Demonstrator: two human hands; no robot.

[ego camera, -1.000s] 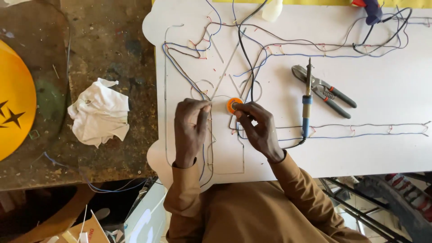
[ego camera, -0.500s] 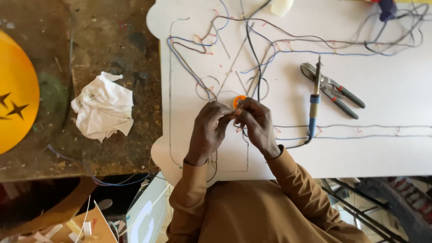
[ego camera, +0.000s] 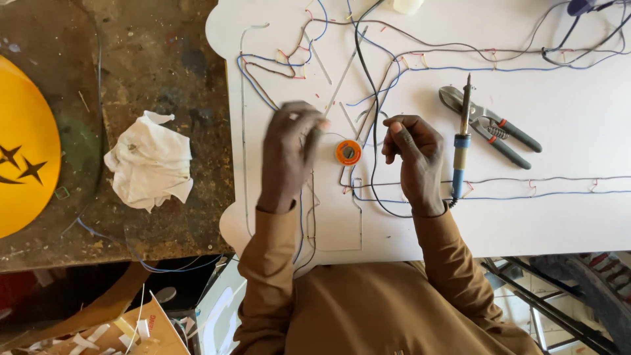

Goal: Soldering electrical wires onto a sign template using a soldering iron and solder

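The left hand [ego camera: 289, 154] is blurred, its fingers curled near a thin strand, though whether they grip it is unclear; the right hand [ego camera: 413, 154] pinches a fine wire. Between them, touching neither, a small orange solder spool [ego camera: 348, 152] lies flat on the white board [ego camera: 578, 210], with a blue-handled soldering iron [ego camera: 460, 148] just beside the right hand.

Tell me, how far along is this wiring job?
Wires already run across much of the white board. In hand: both hands, left and right, flank the orange solder spool. The soldering iron and snips lie untouched, so joints probably remain to be made.
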